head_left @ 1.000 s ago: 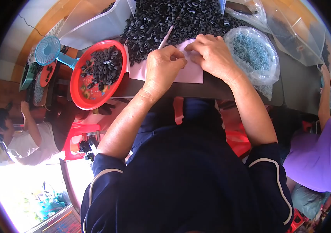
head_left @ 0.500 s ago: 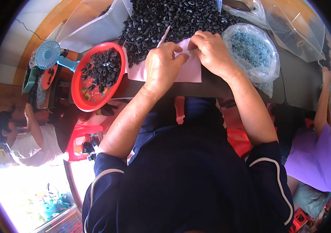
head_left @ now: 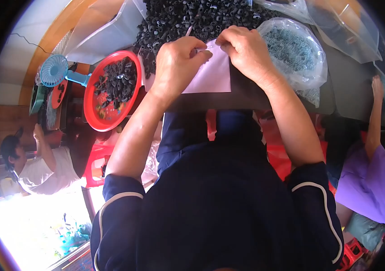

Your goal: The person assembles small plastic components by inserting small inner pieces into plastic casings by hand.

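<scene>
Over a pale pink sheet [head_left: 208,81] at the table's near edge, my two hands face each other with a small gap between them. My left hand [head_left: 177,65] is curled, thumb and forefinger brought toward each other; what they hold, if anything, is too small to name. My right hand [head_left: 248,53] is also curled, its fingertips pinched close to the sheet's upper part, and their contents cannot be made out. Just beyond lies a big heap of small black plastic parts [head_left: 192,16]. A thin pale stick [head_left: 189,30] pokes up by the heap.
On the left stands a red basin [head_left: 89,101] holding more black parts, with a blue handheld fan [head_left: 54,71] beside it. A clear bag of small bluish metallic pieces [head_left: 292,49] is at right. Clear plastic bins [head_left: 346,31] flank the heap. Other people sit at both sides.
My left hand has shifted slightly left and my right hand slightly up, widening the space between them a little. The view has moved a bit. The person at right has lowered an arm.
</scene>
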A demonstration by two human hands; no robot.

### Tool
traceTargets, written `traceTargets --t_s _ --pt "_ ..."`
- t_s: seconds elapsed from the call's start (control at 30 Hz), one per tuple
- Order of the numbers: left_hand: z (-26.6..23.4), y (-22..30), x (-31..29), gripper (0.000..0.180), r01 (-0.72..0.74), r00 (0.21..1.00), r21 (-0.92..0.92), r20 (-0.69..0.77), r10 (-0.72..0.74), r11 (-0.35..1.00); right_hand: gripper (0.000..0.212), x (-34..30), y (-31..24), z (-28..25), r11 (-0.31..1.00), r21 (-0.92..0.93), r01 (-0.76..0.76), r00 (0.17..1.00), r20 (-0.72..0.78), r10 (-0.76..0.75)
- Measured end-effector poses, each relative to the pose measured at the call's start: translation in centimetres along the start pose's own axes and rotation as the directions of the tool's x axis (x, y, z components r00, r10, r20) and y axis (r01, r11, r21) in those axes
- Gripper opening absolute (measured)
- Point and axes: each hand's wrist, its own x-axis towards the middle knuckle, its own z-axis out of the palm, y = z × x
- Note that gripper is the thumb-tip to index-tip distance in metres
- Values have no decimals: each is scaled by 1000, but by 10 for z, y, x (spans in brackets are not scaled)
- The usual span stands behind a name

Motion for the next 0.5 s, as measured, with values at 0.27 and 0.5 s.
traceTargets --t_s 0.27,0.5 --pt "9 4 -47 14 -288 953 178 154 263 941 6 -3 -11 -3 996 43 83 996 10 -83" --pt "17 0 -53 6 -310 950 295 58 306 904 7 -1 -14 -7 967 253 18 999 30 -27"
